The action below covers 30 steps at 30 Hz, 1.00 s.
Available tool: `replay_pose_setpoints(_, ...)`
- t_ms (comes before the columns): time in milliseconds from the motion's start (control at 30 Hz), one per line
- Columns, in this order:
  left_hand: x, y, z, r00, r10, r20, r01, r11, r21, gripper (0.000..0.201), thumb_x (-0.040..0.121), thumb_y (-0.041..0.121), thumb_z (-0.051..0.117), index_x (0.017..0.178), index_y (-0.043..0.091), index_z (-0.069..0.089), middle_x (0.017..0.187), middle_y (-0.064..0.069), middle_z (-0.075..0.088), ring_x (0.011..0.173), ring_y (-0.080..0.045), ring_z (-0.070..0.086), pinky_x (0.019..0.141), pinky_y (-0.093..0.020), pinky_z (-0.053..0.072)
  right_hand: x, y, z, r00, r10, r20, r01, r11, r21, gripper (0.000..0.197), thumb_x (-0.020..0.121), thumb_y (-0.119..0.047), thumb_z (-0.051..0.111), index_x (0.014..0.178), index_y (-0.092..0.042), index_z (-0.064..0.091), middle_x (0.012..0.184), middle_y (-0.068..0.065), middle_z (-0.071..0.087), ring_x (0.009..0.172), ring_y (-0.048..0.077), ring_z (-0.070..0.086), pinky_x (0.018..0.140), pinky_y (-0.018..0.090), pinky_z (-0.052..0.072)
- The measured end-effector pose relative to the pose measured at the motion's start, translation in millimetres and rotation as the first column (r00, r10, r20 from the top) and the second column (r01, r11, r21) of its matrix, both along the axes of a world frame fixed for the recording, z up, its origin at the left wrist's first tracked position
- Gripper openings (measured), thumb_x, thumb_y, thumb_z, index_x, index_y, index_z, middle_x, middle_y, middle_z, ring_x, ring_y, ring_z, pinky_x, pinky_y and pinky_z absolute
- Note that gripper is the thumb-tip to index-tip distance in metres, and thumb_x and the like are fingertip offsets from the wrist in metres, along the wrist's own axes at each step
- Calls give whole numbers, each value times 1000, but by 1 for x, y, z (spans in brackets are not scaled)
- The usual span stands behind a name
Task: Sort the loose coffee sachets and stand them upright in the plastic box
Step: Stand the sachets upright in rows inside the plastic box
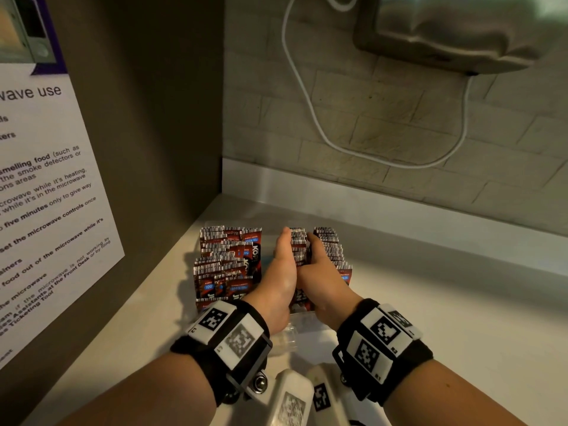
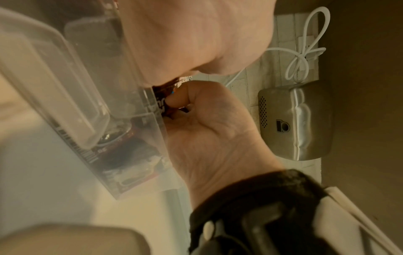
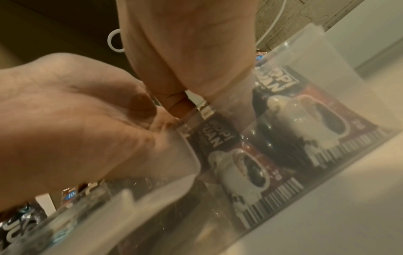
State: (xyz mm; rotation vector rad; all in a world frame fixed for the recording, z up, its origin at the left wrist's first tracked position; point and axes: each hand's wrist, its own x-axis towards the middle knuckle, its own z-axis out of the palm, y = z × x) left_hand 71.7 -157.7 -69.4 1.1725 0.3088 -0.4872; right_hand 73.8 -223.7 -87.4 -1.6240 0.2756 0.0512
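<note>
A clear plastic box (image 1: pixel 295 331) stands on the white counter in a corner. Red and black coffee sachets (image 1: pixel 227 259) stand in rows on its left side, and another row (image 1: pixel 330 245) stands on its right. Between my hands is an upright stack of sachets (image 1: pixel 298 245). My left hand (image 1: pixel 284 256) presses its left side with straight fingers. My right hand (image 1: pixel 316 256) grips the other side, with the thumb (image 2: pixel 176 100) curled on the packs. Through the box wall (image 3: pixel 327 89), the right wrist view shows sachet fronts (image 3: pixel 250 155) printed with coffee cups.
A printed notice (image 1: pixel 46 195) hangs on the dark wall to the left. Behind the box is a tiled wall with a looping white cable (image 1: pixel 307 112) and a metal hand dryer (image 1: pixel 445 29). The white counter (image 1: pixel 445 302) stretches to the right.
</note>
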Motion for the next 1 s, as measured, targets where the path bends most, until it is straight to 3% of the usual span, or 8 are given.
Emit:
replay_pose_setpoints(200, -2, -1, 4, 1000, 9, -5, -9, 1000, -2, 55, 93, 63, 37, 124, 23, 58, 95, -8, 63, 89, -21, 60, 90, -33, 45, -3, 2, 5, 1000, 10, -17, -10, 1000, 0, 70, 90, -1, 55, 147, -28, 24, 98, -9, 58, 106, 21, 60, 98, 47, 49)
replay_pose_setpoints(333, -6, 0, 10, 999, -31, 27, 31, 999, -6, 53, 98, 54, 32, 135, 22, 51, 79, -4, 58, 71, -15, 55, 61, -26, 42, -5, 4, 6, 999, 11, -44, -11, 1000, -1, 81, 90, -2, 57, 151, -30, 12, 119, 0, 58, 115, 23, 57, 99, 48, 47)
replay_pose_setpoints(400, -7, 0, 11, 999, -40, 31, 40, 999, 3, 54, 98, 55, 32, 136, 22, 50, 80, -4, 57, 72, -15, 54, 63, -26, 42, -5, 5, 7, 999, 12, -46, -13, 1000, -11, 84, 90, -5, 59, 151, -33, 10, 121, 0, 55, 117, 23, 56, 100, 47, 47)
replay_pose_setpoints(500, -7, -1, 10, 1000, -23, 13, 23, 1000, 0, 53, 98, 55, 32, 133, 20, 52, 82, -4, 58, 73, -14, 55, 67, -28, 43, -4, 4, 8, 999, 9, -40, -9, 1000, -7, 73, 91, -5, 57, 148, -31, 20, 104, -6, 59, 108, 22, 60, 97, 46, 49)
replay_pose_setpoints(633, -7, 0, 10, 999, -42, 12, 41, 999, 17, 59, 94, 62, 34, 139, 26, 48, 127, -16, 58, 114, -25, 56, 98, -35, 42, -2, 5, 7, 996, 3, -85, -5, 1000, -17, 78, 89, -5, 59, 149, -30, 17, 119, 3, 60, 111, 25, 60, 96, 48, 50)
replay_pose_setpoints(700, -6, 1, 9, 999, -31, 10, 30, 999, 24, 62, 92, 64, 35, 139, 26, 49, 133, -17, 55, 122, -27, 53, 107, -39, 39, -2, 8, 6, 995, -4, -97, 0, 999, -33, 76, 85, -7, 62, 146, -30, 23, 124, 5, 60, 111, 26, 60, 95, 49, 50)
replay_pose_setpoints(867, -6, 3, 12, 999, -34, 19, 33, 998, 45, 62, 94, 62, 34, 137, 21, 51, 91, -8, 61, 98, -24, 60, 94, -35, 44, 0, 7, 10, 991, -14, -136, 10, 999, -31, 54, 87, -13, 62, 135, -24, 38, 111, 6, 64, 102, 27, 64, 93, 49, 52)
replay_pose_setpoints(1000, -7, 3, 13, 991, -118, 58, 114, 991, 66, 62, 97, 55, 27, 143, 16, 41, 86, -7, 55, 107, -25, 58, 96, -33, 40, -2, 8, 16, 983, -2, -184, -7, 999, -50, 55, 89, -16, 62, 135, -22, 32, 101, 2, 60, 102, 27, 62, 92, 47, 52)
